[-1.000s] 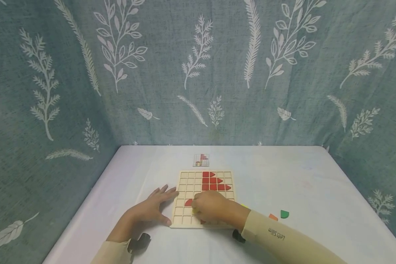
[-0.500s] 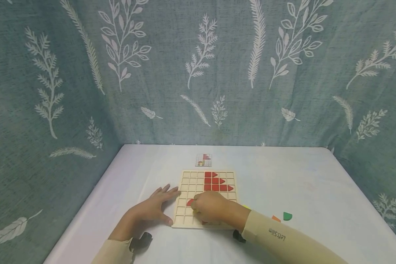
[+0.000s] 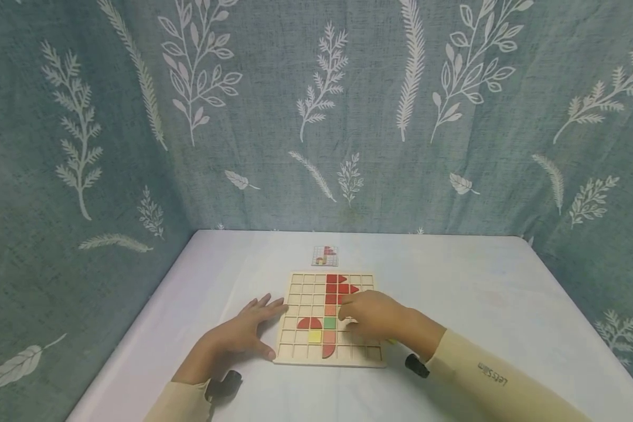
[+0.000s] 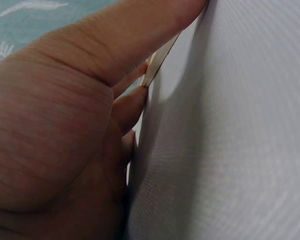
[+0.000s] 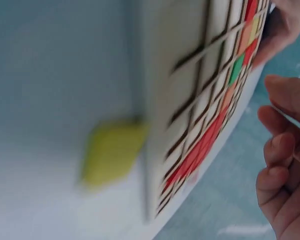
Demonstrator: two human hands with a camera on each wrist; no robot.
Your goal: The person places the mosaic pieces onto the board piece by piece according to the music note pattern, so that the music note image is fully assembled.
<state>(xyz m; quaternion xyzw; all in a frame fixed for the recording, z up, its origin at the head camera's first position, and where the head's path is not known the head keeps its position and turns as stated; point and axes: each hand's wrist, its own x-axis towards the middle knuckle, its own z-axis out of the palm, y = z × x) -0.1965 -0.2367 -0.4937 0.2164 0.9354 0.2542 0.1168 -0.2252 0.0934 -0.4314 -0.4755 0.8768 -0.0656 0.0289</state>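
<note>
A wooden grid board point(image 3: 298, 296) lies on the table, with red pieces point(image 3: 331, 289) in its upper rows. Lower down sit a green square point(image 3: 329, 323), a yellow square point(image 3: 315, 336) and two red quarter-circles point(image 3: 310, 323) side by side. My left hand point(image 3: 242, 333) rests along the board's left edge, fingers spread, thumb at the near corner; its wrist view shows fingertips against the board's side. Over the board's right half is my right hand point(image 3: 374, 316), fingers loosely bent. Nothing shows between its thumb and fingers point(image 5: 275, 147) in the right wrist view.
A small pattern card point(image 3: 324, 256) lies beyond the board on the white table point(image 3: 453, 275). Beside the board's right edge is a loose yellow piece point(image 5: 115, 152), mostly covered by my right wrist in the head view. A patterned curtain point(image 3: 274, 117) stands behind the table.
My right hand has moved right, off the lower middle cells, uncovering the second red quarter-circle, yellow square and green square. The right sleeve now covers the loose orange and green pieces. Left hand unmoved.
</note>
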